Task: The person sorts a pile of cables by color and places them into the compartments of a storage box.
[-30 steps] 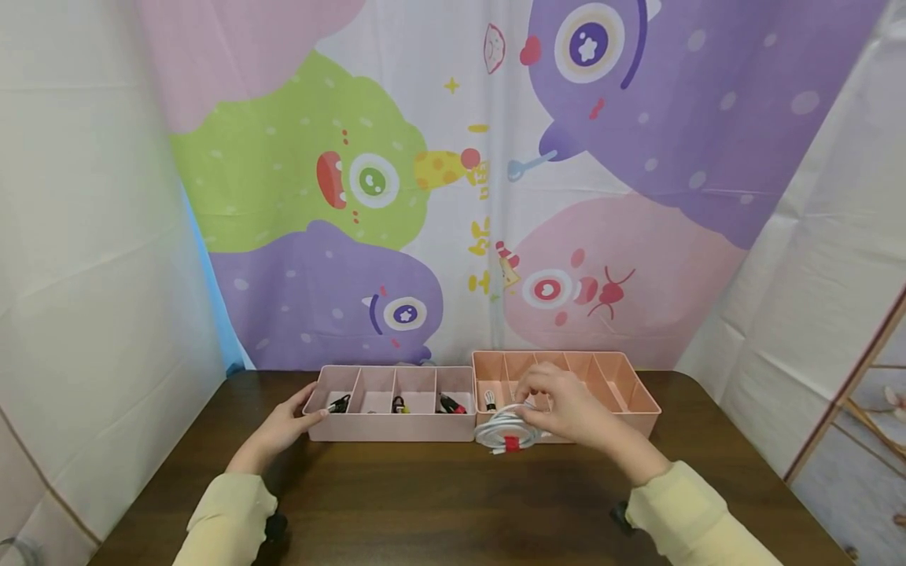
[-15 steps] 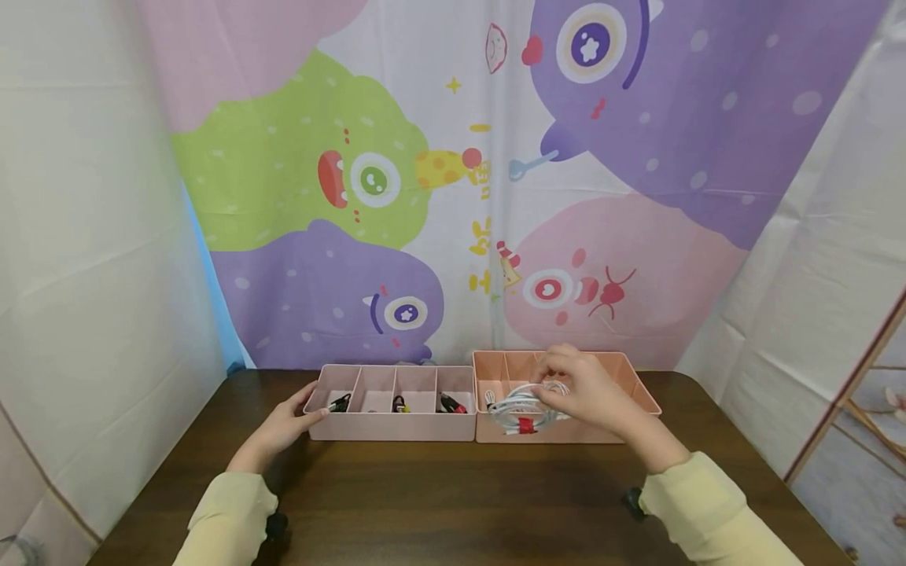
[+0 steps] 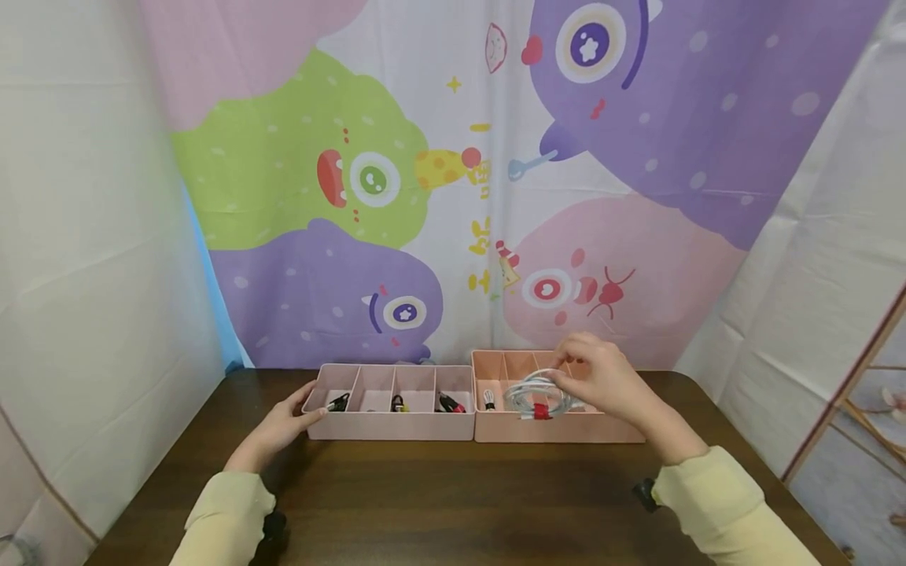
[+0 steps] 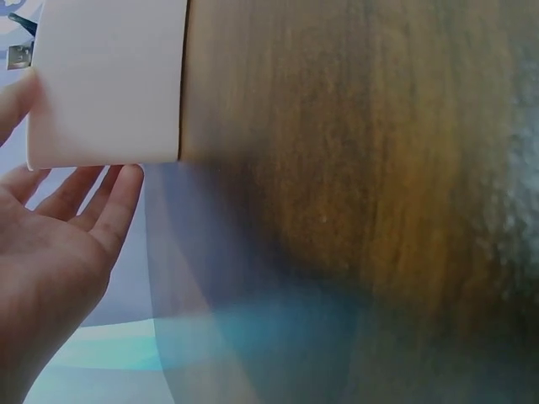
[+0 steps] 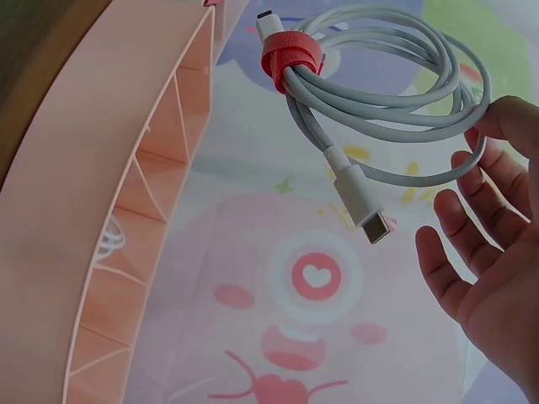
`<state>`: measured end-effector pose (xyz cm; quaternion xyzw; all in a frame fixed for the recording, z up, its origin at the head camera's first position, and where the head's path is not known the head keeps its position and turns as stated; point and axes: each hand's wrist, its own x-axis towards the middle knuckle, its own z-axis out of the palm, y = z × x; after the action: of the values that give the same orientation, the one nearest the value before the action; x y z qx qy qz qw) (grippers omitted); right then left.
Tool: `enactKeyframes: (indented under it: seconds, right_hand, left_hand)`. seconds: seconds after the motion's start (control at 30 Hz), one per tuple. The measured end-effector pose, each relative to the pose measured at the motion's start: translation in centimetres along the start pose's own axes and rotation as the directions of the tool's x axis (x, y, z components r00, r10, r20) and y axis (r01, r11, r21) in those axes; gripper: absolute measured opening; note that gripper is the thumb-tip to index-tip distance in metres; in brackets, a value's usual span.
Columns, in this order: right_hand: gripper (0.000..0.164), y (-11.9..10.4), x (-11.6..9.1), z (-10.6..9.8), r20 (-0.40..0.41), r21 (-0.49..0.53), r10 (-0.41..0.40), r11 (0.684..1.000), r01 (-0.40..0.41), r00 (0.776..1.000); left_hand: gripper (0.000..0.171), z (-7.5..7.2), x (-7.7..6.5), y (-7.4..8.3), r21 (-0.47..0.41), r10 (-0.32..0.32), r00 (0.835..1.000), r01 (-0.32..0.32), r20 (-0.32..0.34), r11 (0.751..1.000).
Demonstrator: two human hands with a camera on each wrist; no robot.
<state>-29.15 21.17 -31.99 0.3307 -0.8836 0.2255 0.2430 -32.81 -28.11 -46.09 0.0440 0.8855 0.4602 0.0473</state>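
Observation:
My right hand (image 3: 602, 381) pinches a coiled white USB-C cable (image 5: 379, 103) between thumb and index finger, its other fingers loosely spread. A red hook-and-loop strap (image 5: 292, 59) binds the coil, and a USB-C plug (image 5: 362, 202) hangs free. In the head view the coil overlaps the front of the peach divided box (image 3: 559, 429). My left hand (image 3: 279, 428) grips the left end of the pale pink divided box (image 3: 389, 427), thumb over the front rim and fingers along the end wall (image 4: 109, 101).
Inside the pink box lie a dark cable (image 3: 340, 403), a black-and-yellow bundle (image 3: 399, 403) and a black-and-red bundle (image 3: 451, 403). A small white cable (image 3: 489, 399) sits in the peach box's left compartment. Both boxes stand side by side on the brown table (image 3: 453, 503), before a cartoon curtain (image 3: 453, 236).
My right hand has moved right and slightly up and back, carrying the coiled cable across the front of the peach box. The left hand and both boxes stay in place.

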Motion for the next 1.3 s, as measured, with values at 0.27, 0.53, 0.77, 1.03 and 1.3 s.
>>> enactKeyframes:
  seconds: [0.27,0.53,0.77,1.03,1.3]
  right_hand:
    - [0.015,0.8,-0.1,-0.7,-0.02,-0.017,0.028,0.999,-0.028,0.999]
    - [0.016,2.1,-0.5,-1.3,-0.066,-0.05,0.032,0.998,-0.036,0.997]
    - [0.014,3.0,-0.6,-1.3,-0.08,-0.054,0.074,0.995,-0.079,0.994]
    - [0.011,4.2,-0.9,-1.0,-0.09,-0.032,0.129,0.991,-0.133,0.988]
    - [0.009,5.3,-0.9,-0.9,-0.115,-0.03,0.209,0.976,-0.214,0.971]
  left_hand:
    - [0.082,-0.2,0.1,-0.4,0.009,0.032,0.999,-0.032,0.009,0.999]
    - [0.088,-0.1,0.3,-0.5,0.083,0.042,0.999,-0.041,-0.011,0.996]
    - [0.097,0.4,0.7,-0.1,0.145,0.063,0.997,-0.055,-0.053,0.988]
    - [0.099,0.9,1.0,0.1,0.157,0.035,0.997,-0.023,-0.074,0.987]
    - [0.099,0.9,1.2,-0.1,0.152,0.055,0.994,-0.04,-0.093,0.988]
